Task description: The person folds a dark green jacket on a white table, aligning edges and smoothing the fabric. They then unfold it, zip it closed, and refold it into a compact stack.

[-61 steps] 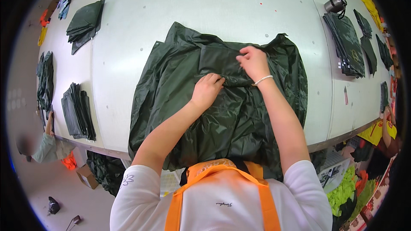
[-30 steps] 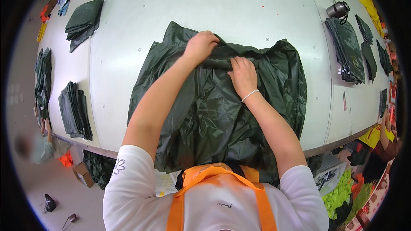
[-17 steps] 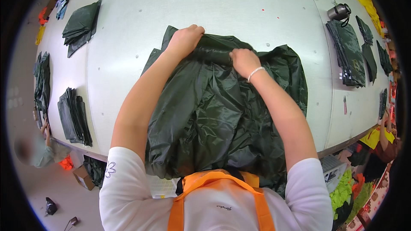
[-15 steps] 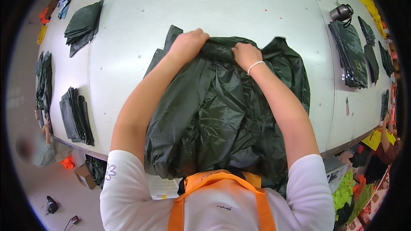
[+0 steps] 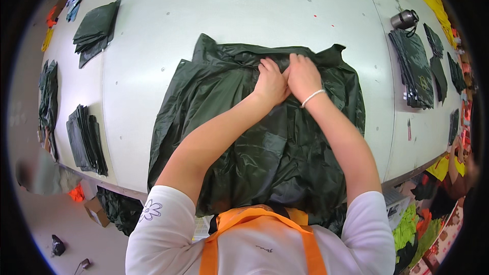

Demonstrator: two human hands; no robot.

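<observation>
A dark green, shiny rain jacket (image 5: 244,153) lies spread on the pale table in front of me, its collar end away from me and its lower part hanging toward my body. My left hand (image 5: 271,81) and my right hand (image 5: 304,77), with a beaded bracelet on its wrist, meet side by side at the middle of the collar. The fingers of both are bent and closed on the fabric there; the thumbs and what they pinch are partly hidden. To either side, the jacket's upper corners stick up in loose folds.
Folded dark green garments (image 5: 97,25) lie at the left, with another stack (image 5: 86,140) nearer me. On the right are a garment pile (image 5: 413,69), a metal flask (image 5: 405,19) and a pen (image 5: 409,129). Other people are at both table sides. Bolted seams cross the white tabletop (image 5: 254,10).
My left hand has left the collar's left part and moved right and nearer, up against my right hand. My right hand has shifted slightly right. The jacket's left side has spread outward.
</observation>
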